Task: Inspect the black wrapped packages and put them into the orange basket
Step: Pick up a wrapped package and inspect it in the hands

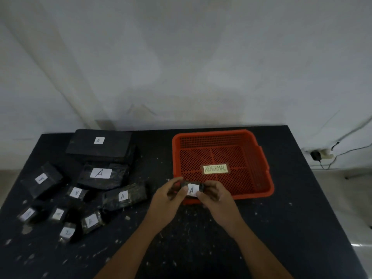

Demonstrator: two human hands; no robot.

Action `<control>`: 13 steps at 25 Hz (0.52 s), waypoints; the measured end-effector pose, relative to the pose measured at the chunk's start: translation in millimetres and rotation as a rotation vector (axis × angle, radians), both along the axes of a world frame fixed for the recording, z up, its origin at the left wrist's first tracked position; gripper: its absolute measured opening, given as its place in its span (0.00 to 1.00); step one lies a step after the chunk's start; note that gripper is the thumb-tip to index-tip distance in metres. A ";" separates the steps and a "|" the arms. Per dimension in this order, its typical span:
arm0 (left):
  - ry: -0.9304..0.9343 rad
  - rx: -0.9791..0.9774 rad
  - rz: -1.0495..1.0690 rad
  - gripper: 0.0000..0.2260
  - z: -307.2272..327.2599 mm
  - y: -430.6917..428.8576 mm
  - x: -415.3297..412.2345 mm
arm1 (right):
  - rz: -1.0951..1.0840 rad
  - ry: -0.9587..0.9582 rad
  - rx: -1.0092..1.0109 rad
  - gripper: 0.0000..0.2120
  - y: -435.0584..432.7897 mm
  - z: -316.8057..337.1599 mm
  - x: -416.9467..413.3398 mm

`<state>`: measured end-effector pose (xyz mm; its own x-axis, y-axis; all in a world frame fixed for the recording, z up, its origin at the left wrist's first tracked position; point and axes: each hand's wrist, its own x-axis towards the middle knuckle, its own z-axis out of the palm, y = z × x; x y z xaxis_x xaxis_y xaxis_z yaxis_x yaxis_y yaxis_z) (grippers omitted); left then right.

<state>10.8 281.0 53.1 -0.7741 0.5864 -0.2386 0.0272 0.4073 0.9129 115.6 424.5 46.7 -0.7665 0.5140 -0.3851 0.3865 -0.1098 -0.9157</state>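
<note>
Gripping small black wrapped package [191,189] labelled "A", left hand [168,195] and right hand [214,195] at near rim of orange perforated plastic basket [261,168].

Dim room, pale grey-white wall [181,57], black table [291,228] flecked with pale specks, light floor [342,190] at right, black plug [315,155] in a white socket [326,154], thin cables [351,150] beside it

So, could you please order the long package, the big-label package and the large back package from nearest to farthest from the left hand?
1. The long package, just left of the left hand.
2. The big-label package, behind it.
3. The large back package, rearmost.
</note>
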 end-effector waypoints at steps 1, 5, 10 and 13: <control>0.002 -0.017 0.053 0.16 -5.6 11.7 -6.8 | -0.012 -0.004 0.010 0.14 12.1 -4.4 -9.4; 0.062 -0.197 0.246 0.17 -28.6 38.0 -32.1 | -0.072 -0.100 0.050 0.13 53.2 -26.0 -54.0; 0.028 -0.253 0.051 0.21 -54.1 41.5 -47.3 | -0.044 -0.206 0.078 0.12 83.2 -54.5 -105.7; 0.008 -0.240 -0.003 0.25 -60.8 38.3 -52.9 | -0.027 -0.250 0.144 0.14 93.4 -68.5 -131.5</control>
<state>-42.1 319.2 -7.8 -0.7750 0.5156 -0.3654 0.0352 0.6125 0.7897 -15.9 517.8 -21.8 -0.6423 0.5962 -0.4817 0.6005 0.0008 -0.7996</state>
